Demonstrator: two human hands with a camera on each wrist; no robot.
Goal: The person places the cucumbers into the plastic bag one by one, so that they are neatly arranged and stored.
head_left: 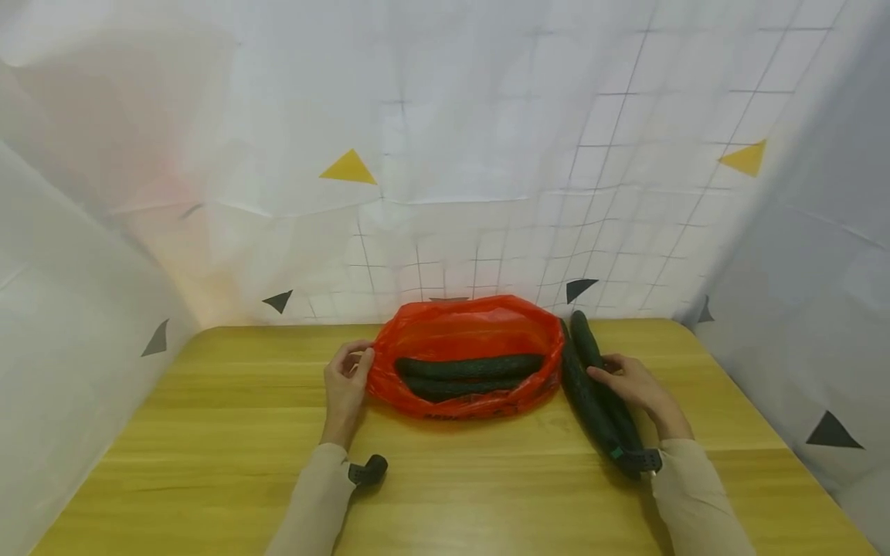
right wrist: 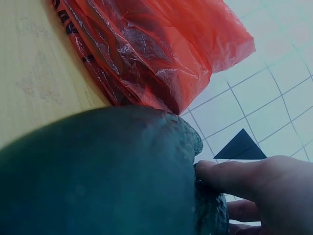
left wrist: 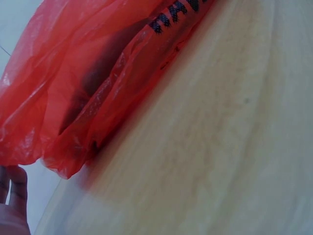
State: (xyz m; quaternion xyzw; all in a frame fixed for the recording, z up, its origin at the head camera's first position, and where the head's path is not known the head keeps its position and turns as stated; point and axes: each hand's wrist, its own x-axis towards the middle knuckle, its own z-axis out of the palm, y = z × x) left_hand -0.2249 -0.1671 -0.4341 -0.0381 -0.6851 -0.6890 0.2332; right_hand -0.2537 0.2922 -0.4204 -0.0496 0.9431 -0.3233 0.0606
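A red plastic bag [head_left: 464, 309] lies on the table with its mouth spread wide. Inside it are two dark green cucumbers [head_left: 473, 367], one behind the other. My left hand [head_left: 345, 390] pinches the bag's left edge between thumb and fingers; the left wrist view catches only part of that hand [left wrist: 14, 196]. Just right of the bag, two more cucumbers lie side by side, slanting toward me. My right hand [head_left: 638, 386] grips the outer cucumber [head_left: 586, 340], thumb on its near side. The inner cucumber [head_left: 582, 398] lies against the bag and fills much of the right wrist view.
Beneath everything is a wooden table [head_left: 445, 494] with rounded far corners. White sheeting [head_left: 459, 139] with grid lines and yellow and black triangles hangs behind it and along both sides. Each wrist carries a small black camera [head_left: 368, 469].
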